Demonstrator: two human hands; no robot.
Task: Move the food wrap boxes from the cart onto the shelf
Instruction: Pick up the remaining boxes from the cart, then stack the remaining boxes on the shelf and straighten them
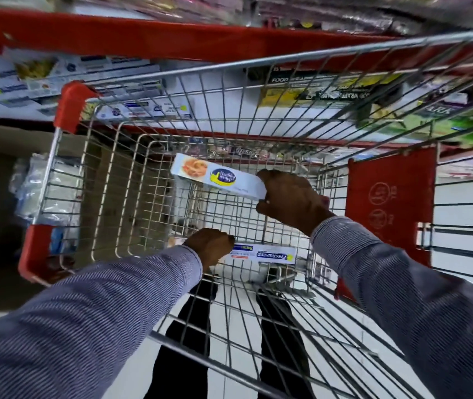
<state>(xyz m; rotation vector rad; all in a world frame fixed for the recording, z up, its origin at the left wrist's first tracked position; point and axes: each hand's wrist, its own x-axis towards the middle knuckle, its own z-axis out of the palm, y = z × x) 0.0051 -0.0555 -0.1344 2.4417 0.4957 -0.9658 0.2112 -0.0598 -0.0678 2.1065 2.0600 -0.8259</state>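
Both hands inside the wire shopping cart (56,180).
Right hand (291,198) grips a pale-blue food wrap box (218,177); left hand (210,244) clasps a white Freshwrap box (264,254).

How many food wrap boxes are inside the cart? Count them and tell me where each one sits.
2. The Healthy Wrapps box is lifted in the right hand. The Freshwrapp box lies low in the cart at the left hand. Arms may hide others.

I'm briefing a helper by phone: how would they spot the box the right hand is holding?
Look inside the wire cart with red corners. The right hand grips one end of a pale blue box, raised above the basket floor. Unlike the Freshwrapp box at the left hand, it shows a dark blue oval logo and a food photo.
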